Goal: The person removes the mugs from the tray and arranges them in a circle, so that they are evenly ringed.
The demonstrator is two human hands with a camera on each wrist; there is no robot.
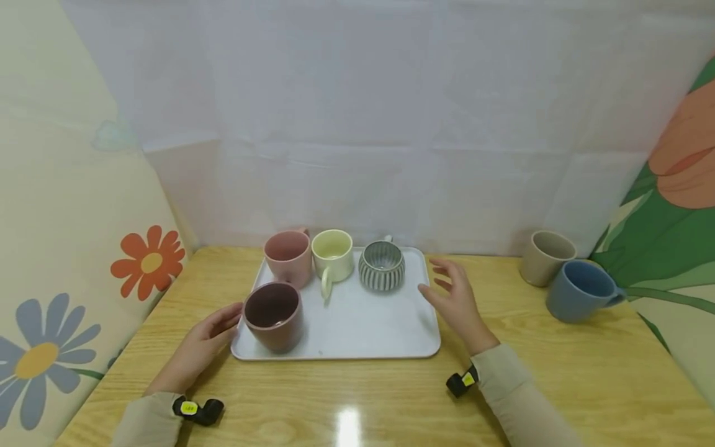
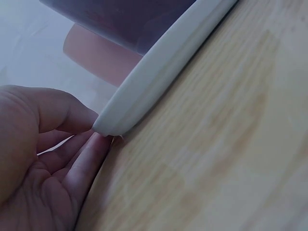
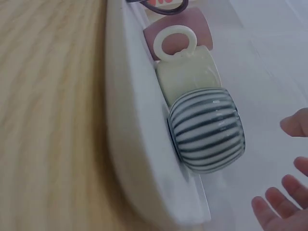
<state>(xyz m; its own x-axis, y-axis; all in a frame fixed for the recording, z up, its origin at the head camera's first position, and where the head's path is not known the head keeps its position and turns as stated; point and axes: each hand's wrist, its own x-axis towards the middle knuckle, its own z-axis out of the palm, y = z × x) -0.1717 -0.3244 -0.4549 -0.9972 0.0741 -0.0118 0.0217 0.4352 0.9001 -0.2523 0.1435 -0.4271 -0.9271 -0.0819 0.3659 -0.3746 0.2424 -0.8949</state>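
A white tray (image 1: 368, 329) lies on the wooden table, bearing several mugs. My left hand (image 1: 209, 340) pinches its left rim, thumb at the top edge and a finger beneath in the left wrist view. Just inside that rim stands a dark mauve mug (image 1: 276, 329). Behind it are a pink mug (image 1: 290, 267), a pale yellow mug (image 1: 334, 264) with its handle facing me, and a grey-and-white striped cup (image 1: 382, 273). My right hand (image 1: 455, 301) is by the tray's right edge, fingers spread and holding nothing; the striped cup (image 3: 207, 130) is the nearest mug to it.
On the right of the table (image 1: 335, 397) stand a beige mug (image 1: 542, 264) and, in front of it, a blue mug (image 1: 581, 295) with its handle to the right. A white cloth backdrop (image 1: 335, 124) hangs behind. Flower-patterned cloths (image 1: 67, 205) flank both sides.
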